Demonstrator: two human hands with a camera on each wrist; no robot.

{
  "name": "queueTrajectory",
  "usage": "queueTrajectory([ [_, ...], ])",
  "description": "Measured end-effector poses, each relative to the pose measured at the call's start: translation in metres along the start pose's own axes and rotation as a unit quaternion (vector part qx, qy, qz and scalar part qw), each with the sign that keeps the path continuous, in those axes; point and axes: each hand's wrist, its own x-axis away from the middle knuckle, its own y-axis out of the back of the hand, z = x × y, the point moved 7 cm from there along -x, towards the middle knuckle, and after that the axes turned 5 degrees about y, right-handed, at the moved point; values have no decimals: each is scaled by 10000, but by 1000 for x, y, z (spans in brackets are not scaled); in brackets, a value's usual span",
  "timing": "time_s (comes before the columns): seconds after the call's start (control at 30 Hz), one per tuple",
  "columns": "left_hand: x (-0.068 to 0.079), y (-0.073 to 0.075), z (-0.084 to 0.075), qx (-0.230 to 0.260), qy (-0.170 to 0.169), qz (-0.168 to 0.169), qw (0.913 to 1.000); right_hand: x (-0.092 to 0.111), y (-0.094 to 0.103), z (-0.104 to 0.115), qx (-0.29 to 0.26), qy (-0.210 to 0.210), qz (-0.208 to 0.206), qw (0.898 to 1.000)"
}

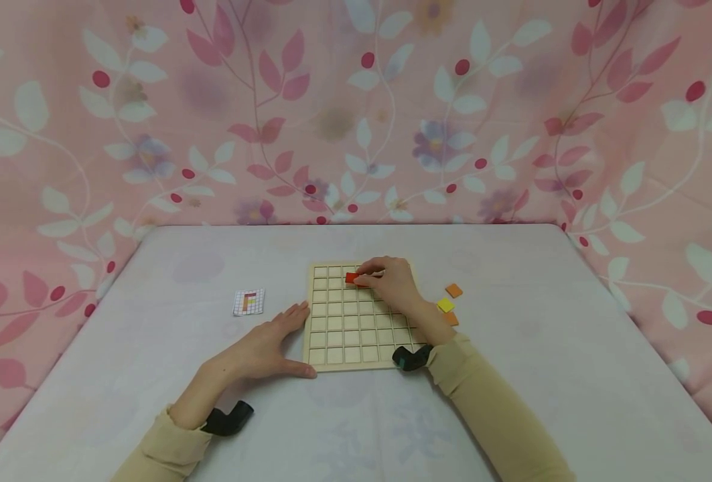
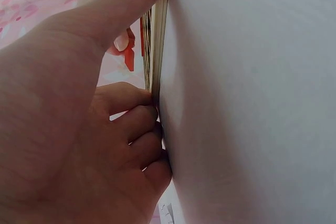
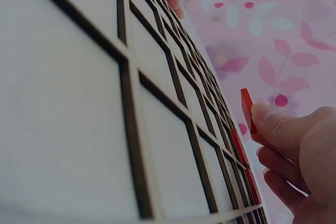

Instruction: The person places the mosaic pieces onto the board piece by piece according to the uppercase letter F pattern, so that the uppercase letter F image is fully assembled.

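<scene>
A square wooden board (image 1: 335, 337) with a raised grid lies on the table. Over its far rows, my right hand (image 1: 392, 284) pinches a red square tile (image 3: 247, 109) between thumb and fingers, holding it tilted above the board. Two red tiles (image 3: 240, 149) sit in cells at the far side, close below that hand in the right wrist view; the hand partly covers this area in the head view. My left hand (image 1: 265, 348) rests at the board's left side, fingers along the edge (image 2: 155, 51) and thumb at the near-left corner.
Right of the board lie two orange tiles (image 1: 454, 290) and a yellow tile (image 1: 445, 305). A small paper card (image 1: 249, 302) printed with a grid and coloured pattern lies to the left. A floral cloth (image 1: 343, 120) hangs behind the white-covered table (image 1: 199, 268).
</scene>
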Motion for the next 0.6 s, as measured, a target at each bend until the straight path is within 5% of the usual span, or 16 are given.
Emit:
queueTrajectory([
  [0.6,1,1,-3,59,-55,5,10000,0,-13,-3,191,71,113,9997],
])
